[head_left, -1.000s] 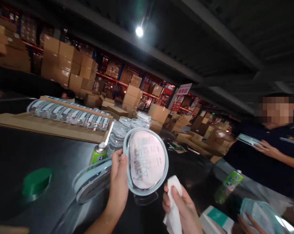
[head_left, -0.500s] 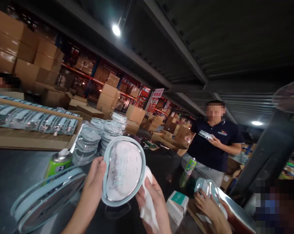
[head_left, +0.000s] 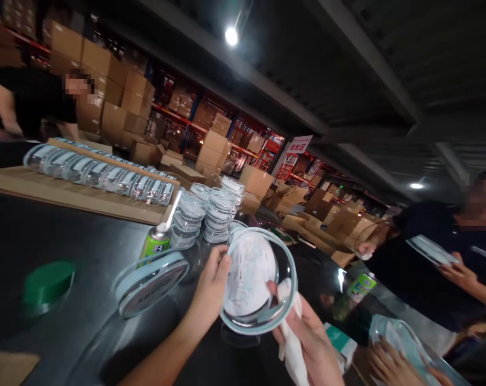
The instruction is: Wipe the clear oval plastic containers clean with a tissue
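A rounded clear case with pale-blue trim (head_left: 288, 251) is held up in front of me. Inside it shows a white printed oval piece (head_left: 249, 273). My left hand (head_left: 215, 273) pinches the case's left edge. My right hand (head_left: 307, 335) is at the lower right rim, closed on a crumpled white cloth or tissue (head_left: 293, 348); a fingertip shows through the clear part. To the left, another pale-blue-trimmed case (head_left: 152, 284) leans on its side by a green spray can (head_left: 156, 244). Stacks of similar clear cases (head_left: 186, 217) stand behind.
A cardboard tray (head_left: 146, 214) holds a row of cases at left. A green round lid (head_left: 49, 281) lies on the dark table (head_left: 102, 257). At right are a second can (head_left: 361, 287), a white-and-green box (head_left: 339, 340) and a co-worker's hands (head_left: 396, 362) on a case. Other people stand at both sides.
My view has swung left, bringing the green lid and a person at left into sight. The held case has turned, and my right fingertips now show through its right side. The standing person leans forward.
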The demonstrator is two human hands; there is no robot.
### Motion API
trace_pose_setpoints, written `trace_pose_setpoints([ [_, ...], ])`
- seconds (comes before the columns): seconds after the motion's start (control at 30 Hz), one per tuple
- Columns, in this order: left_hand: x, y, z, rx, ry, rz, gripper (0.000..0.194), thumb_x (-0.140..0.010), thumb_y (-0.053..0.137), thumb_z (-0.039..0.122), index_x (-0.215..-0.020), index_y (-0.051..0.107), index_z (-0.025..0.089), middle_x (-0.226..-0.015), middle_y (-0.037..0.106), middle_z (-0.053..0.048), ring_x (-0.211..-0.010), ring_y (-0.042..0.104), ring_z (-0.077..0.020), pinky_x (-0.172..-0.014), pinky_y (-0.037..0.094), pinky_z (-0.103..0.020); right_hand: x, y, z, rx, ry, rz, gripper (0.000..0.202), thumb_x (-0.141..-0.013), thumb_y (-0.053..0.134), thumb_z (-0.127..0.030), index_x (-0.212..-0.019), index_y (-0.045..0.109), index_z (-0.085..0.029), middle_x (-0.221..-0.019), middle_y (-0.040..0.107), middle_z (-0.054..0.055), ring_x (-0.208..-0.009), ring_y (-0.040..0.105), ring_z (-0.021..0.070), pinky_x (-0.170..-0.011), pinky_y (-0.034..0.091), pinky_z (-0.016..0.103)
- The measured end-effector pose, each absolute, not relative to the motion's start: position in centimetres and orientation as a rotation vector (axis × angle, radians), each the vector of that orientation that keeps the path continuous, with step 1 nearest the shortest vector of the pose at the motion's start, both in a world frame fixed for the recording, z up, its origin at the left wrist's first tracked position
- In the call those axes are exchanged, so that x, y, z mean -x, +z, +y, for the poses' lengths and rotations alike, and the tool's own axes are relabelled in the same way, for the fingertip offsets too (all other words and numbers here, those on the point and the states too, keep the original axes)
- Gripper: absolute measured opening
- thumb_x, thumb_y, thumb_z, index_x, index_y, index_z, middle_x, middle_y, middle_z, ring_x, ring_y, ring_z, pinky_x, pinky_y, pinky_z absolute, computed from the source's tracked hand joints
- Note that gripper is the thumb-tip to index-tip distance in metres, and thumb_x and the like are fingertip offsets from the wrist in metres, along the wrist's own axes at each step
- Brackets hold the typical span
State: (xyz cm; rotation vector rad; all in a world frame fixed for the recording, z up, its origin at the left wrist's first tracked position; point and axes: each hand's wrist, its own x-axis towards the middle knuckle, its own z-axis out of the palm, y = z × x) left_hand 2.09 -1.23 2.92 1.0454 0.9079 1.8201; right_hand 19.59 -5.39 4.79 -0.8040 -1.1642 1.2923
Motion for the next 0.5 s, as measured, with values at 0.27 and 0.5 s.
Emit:
trace_pose_setpoints([
  [0.27,-2.1,3.6,-2.7,-1.036,1.772,0.843,0.038,-0.09,0.049,0.051,-0.113,0.064,0.025,-0.12,0.063,-0.007,-0.12,0.053,-0.0264,-0.102,0.041,-0.036,-21.3,3.4,-4.2,0.986,0.848,-1.642,0.037,-0.081,0.068,-0.046,-0.113,0.071,-0.027,-0.117,0.068,0.009,-0.104,0.061,0.0278,-0.093,0.048,0.039],
  [0.5,-2.3,3.2,-3.1,-1.227,1.811,0.876,0.044,-0.095,0.039,0.052,-0.123,0.06,0.026,-0.133,0.052,-0.007,-0.131,0.043,-0.0241,-0.109,0.034,-0.035,-21.6,4.4,-4.1,1.058,0.917,-1.773,0.028,-0.082,0.065,-0.048,-0.094,0.076,-0.026,-0.095,0.069,0.007,-0.086,0.062,0.021,-0.079,0.051,0.031],
])
